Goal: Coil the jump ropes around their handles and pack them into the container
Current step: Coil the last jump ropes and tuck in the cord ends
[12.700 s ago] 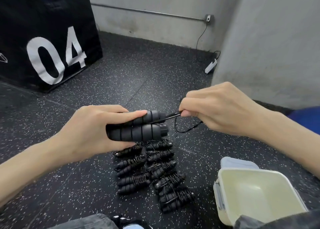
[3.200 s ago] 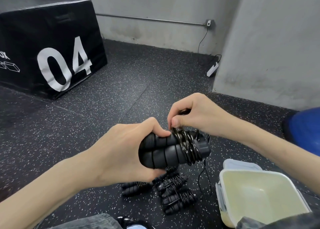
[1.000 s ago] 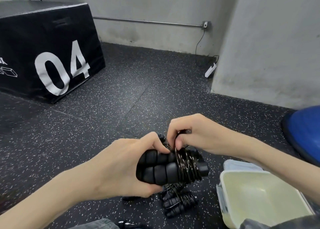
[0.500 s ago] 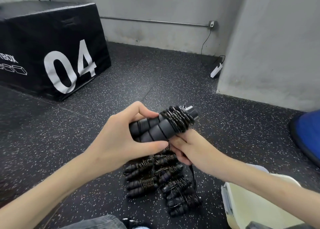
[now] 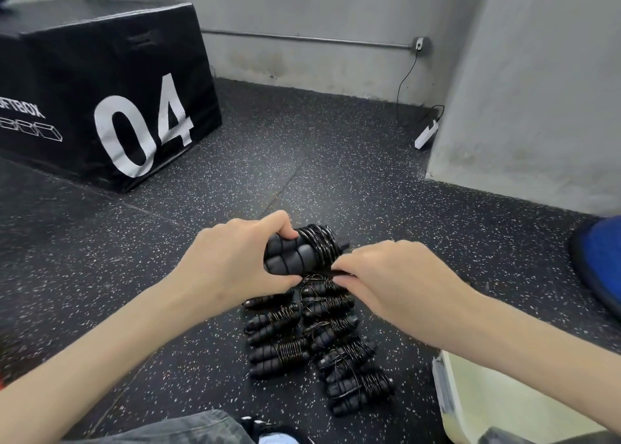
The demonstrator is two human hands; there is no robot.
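Handles (image 5: 290,253) of the jump rope in hand lie paired side by side, long axis running roughly left-to-right and a bit away from the person, foam ends buried in the left hand (image 5: 232,265), cap ends pointing toward the right hand (image 5: 393,282). Left hand's fingers are curled tight round the foam end, thumb on top, so it's the anchor. Coil (image 5: 319,245) sits on the cap half of the handles, just beyond the left thumb, w/ many turns on already.

Right hand is just beside the coil, below and to the right of it, knuckles up, fingers curled down; a short dark bit of cord (image 5: 339,271) shows at its fingertips, so it looks to be pinching the loose tail, though the pinch itself is hidden under the hand. Key relation: tail leaves the underside of the coil toward the right hand, across the handles' axis, so prob. the next move is a tuck or last turn by the right hand while the left keeps the pair from rolling. Right hand is clearly the nearer one to the free end.

Finished bundles (image 5: 316,339) lie in two rough columns on the floor (image 5: 168,242), directly under and nearer the person than the held one. Container (image 5: 470,396) is at lower right, open, pale inside, near the right forearm and apart from the bundles; nothing seen in the visible part of it yet. Packing not begun, by my read.
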